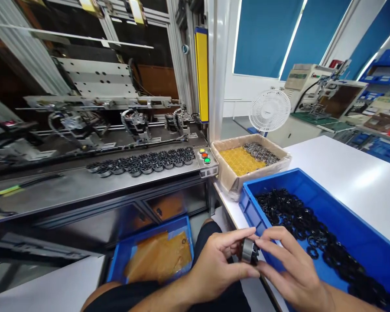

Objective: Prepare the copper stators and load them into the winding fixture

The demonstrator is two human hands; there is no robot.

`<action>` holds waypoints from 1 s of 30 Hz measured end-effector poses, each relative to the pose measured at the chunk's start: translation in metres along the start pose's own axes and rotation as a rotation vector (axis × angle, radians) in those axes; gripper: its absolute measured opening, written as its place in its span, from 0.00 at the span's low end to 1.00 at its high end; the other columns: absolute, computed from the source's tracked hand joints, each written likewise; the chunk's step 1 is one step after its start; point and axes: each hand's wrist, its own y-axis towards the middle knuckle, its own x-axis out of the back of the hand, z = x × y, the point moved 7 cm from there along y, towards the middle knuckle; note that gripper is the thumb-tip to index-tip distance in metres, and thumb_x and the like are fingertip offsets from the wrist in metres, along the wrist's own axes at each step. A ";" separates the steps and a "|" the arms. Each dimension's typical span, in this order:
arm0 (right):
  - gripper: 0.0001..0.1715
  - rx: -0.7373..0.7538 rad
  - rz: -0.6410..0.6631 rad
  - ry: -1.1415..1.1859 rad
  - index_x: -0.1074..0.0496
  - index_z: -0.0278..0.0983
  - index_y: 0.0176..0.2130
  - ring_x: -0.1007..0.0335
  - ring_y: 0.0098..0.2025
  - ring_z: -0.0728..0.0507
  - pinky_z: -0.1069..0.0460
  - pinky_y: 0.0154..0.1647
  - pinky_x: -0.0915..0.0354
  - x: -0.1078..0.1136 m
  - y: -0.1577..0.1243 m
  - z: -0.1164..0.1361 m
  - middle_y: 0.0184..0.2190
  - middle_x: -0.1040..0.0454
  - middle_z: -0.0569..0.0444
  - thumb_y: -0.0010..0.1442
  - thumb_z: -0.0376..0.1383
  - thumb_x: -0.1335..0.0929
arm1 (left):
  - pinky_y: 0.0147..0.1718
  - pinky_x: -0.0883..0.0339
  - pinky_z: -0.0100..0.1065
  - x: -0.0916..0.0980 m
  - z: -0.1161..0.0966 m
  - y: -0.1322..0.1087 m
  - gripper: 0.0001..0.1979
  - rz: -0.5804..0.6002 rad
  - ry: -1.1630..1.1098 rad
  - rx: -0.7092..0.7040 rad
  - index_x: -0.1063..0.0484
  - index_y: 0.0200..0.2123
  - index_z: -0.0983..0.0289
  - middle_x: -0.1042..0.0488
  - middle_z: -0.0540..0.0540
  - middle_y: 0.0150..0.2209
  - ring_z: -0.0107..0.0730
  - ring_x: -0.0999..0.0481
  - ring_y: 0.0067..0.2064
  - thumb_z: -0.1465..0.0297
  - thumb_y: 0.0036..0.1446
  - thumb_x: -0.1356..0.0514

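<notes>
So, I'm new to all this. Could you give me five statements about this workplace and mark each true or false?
1. The left hand and the right hand are both on one small grey-and-black part. True.
2. The blue bin on the white table is full of yellow parts. False: the blue bin holds black parts.
3. The green button shares a panel with a red button and a yellow button. True.
4. The fan is left of the yellow post. False: the fan is right of the yellow post.
5. Many round parts lie on the metal ledge. True.
</notes>
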 end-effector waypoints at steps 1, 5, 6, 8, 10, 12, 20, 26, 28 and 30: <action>0.21 0.018 -0.004 0.000 0.31 0.30 0.54 0.31 0.48 0.45 0.51 0.47 0.28 0.000 0.001 0.002 0.43 0.30 0.46 0.62 0.21 0.34 | 0.47 0.26 0.31 0.000 0.000 0.000 0.33 -0.008 0.037 -0.009 0.24 0.54 0.61 0.18 0.57 0.45 0.35 0.18 0.45 0.76 0.42 0.24; 0.20 0.046 -0.010 -0.005 0.32 0.29 0.53 0.32 0.48 0.44 0.49 0.48 0.28 0.000 0.001 0.006 0.43 0.29 0.45 0.61 0.20 0.34 | 0.44 0.27 0.28 0.001 -0.004 0.001 0.29 -0.038 0.179 -0.022 0.22 0.51 0.65 0.17 0.56 0.40 0.33 0.18 0.41 0.74 0.41 0.24; 0.20 0.042 -0.006 -0.004 0.32 0.28 0.53 0.32 0.48 0.44 0.49 0.48 0.28 0.000 0.000 0.006 0.43 0.29 0.44 0.61 0.20 0.34 | 0.43 0.27 0.27 0.002 -0.005 0.001 0.28 -0.043 0.199 -0.020 0.21 0.49 0.65 0.17 0.56 0.39 0.32 0.19 0.40 0.74 0.41 0.24; 0.21 0.041 0.005 -0.006 0.31 0.28 0.53 0.32 0.48 0.43 0.48 0.48 0.28 -0.001 -0.001 0.004 0.43 0.29 0.44 0.61 0.20 0.34 | 0.44 0.27 0.27 0.002 -0.006 0.001 0.28 -0.053 0.215 -0.014 0.21 0.49 0.66 0.18 0.56 0.39 0.32 0.19 0.40 0.73 0.40 0.24; 0.21 0.055 0.021 -0.019 0.31 0.28 0.54 0.32 0.48 0.42 0.47 0.47 0.27 -0.001 -0.001 0.003 0.44 0.30 0.43 0.61 0.21 0.34 | 0.43 0.27 0.28 0.003 -0.006 0.000 0.29 -0.055 0.202 0.004 0.21 0.48 0.66 0.18 0.56 0.38 0.32 0.19 0.39 0.73 0.39 0.23; 0.20 0.080 0.035 -0.036 0.31 0.28 0.54 0.32 0.48 0.41 0.46 0.47 0.27 -0.001 -0.001 0.003 0.44 0.30 0.42 0.62 0.22 0.33 | 0.41 0.27 0.28 0.002 -0.005 -0.001 0.29 -0.045 0.160 0.042 0.21 0.48 0.66 0.18 0.55 0.37 0.31 0.20 0.38 0.73 0.39 0.23; 0.18 0.132 0.099 -0.084 0.31 0.25 0.53 0.34 0.50 0.41 0.45 0.47 0.27 -0.003 0.000 0.005 0.45 0.30 0.41 0.63 0.22 0.33 | 0.44 0.29 0.27 0.002 -0.003 -0.001 0.29 -0.018 0.081 0.071 0.21 0.49 0.65 0.18 0.55 0.40 0.31 0.19 0.41 0.74 0.40 0.23; 0.15 0.206 0.084 -0.169 0.29 0.23 0.50 0.33 0.47 0.41 0.45 0.44 0.28 -0.002 -0.004 0.007 0.43 0.28 0.41 0.63 0.24 0.32 | 0.43 0.28 0.27 0.000 0.003 -0.001 0.29 0.010 0.058 0.141 0.20 0.47 0.65 0.18 0.54 0.39 0.31 0.20 0.40 0.73 0.38 0.22; 0.15 0.276 0.083 -0.251 0.28 0.22 0.50 0.31 0.48 0.39 0.43 0.45 0.28 -0.002 -0.007 0.010 0.43 0.27 0.41 0.63 0.24 0.32 | 0.44 0.28 0.29 -0.001 0.003 -0.001 0.29 0.020 0.056 0.162 0.20 0.48 0.65 0.18 0.55 0.39 0.32 0.20 0.40 0.72 0.38 0.22; 0.14 0.332 0.087 -0.319 0.27 0.22 0.50 0.30 0.48 0.38 0.42 0.45 0.28 -0.002 -0.008 0.014 0.43 0.25 0.40 0.64 0.25 0.33 | 0.45 0.28 0.31 -0.004 0.003 -0.001 0.29 0.048 0.052 0.186 0.21 0.48 0.65 0.18 0.55 0.40 0.33 0.20 0.40 0.71 0.39 0.22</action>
